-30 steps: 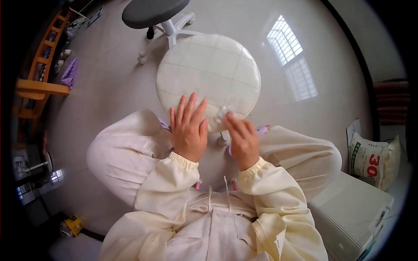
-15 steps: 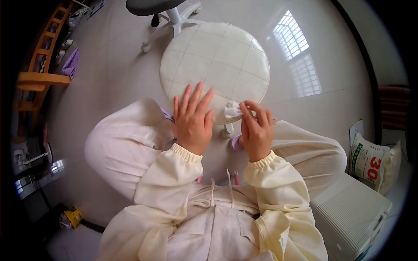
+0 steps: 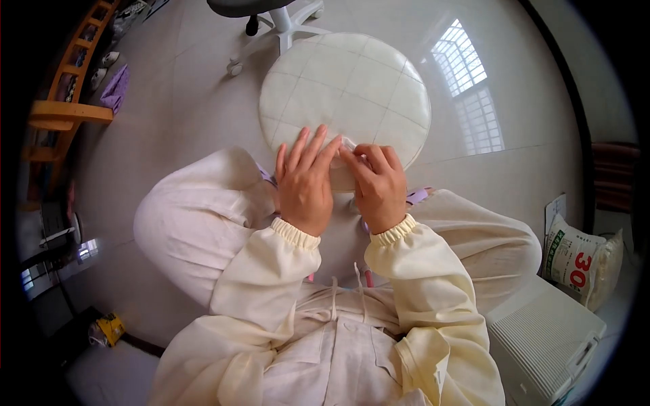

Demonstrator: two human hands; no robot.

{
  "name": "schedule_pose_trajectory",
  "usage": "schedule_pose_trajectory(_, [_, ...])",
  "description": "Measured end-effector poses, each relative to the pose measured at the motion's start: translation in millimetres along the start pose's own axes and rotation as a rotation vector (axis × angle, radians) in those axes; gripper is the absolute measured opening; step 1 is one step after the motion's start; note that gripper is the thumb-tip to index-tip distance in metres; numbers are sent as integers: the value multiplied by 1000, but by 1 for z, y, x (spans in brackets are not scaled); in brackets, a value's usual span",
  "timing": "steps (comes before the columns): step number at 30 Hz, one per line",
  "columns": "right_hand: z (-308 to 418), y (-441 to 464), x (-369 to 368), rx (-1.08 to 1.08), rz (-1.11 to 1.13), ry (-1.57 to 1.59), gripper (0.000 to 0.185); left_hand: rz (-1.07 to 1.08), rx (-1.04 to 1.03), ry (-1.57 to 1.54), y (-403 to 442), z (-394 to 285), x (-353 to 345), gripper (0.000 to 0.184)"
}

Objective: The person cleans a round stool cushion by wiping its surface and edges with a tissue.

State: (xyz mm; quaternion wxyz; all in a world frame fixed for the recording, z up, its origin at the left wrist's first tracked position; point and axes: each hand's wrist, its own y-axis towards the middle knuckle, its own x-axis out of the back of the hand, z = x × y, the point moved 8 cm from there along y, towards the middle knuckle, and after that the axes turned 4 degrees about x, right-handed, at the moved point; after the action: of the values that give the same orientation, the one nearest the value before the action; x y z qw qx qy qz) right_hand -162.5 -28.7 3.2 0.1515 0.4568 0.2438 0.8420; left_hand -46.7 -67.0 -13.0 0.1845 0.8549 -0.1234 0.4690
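Head view shows a round cream seat (image 3: 345,88) in front of the person, between and beyond the knees — glossy, with thin lines crossing it in a grid. The left hand (image 3: 306,183) lies on its near edge, fingers slightly spread; the right hand's (image 3: 382,184) fingers are drawn close around a crumpled white wad (image 3: 348,143), mostly hidden by them. Beneath the seat, the support is hard to make out. A grey stool (image 3: 249,7) is cut off above. "30" reads in red on a bag (image 3: 561,253) — its green characters are too small.
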Motion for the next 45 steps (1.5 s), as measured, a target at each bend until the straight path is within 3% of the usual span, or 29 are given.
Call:
schedule_pose_trajectory(4, [9,-8,9,61,49,45,33,10,19,-4,1,0,1,46])
schedule_pose_trajectory(9, [8,-24,22,-33,229,74,26,10,15,-9,3,0,1,48])
schedule_pose_trajectory(13, [4,-12,39,-104,133,81,31,3,-3,5,3,2,0,49])
schedule_pose_trajectory(18, [4,2,25,-37,22,106,31,-16,-9,13,3,2,1,48])
schedule_pose_trajectory(25, [17,-28,13,13,299,91,23,0,-14,8,7,5,5,48])
schedule_pose_trajectory(29, [22,-25,18,-50,290,120,27,-2,-10,3,8,6,5,47])
schedule_pose_trajectory(31, [43,-18,15,114,191,187,24,-4,-3,-22,9,7,6,44])
schedule_pose_trajectory(35, [53,-21,-14,300,226,82,24,21,-6,-57,11,10,7,39])
schedule_pose_trajectory(41, [54,-27,-15,397,223,-36,20,-2,-30,-43,11,9,6,35])
schedule_pose_trajectory(45, [48,-33,-9,336,282,-61,17,6,-11,-2,11,7,7,35])
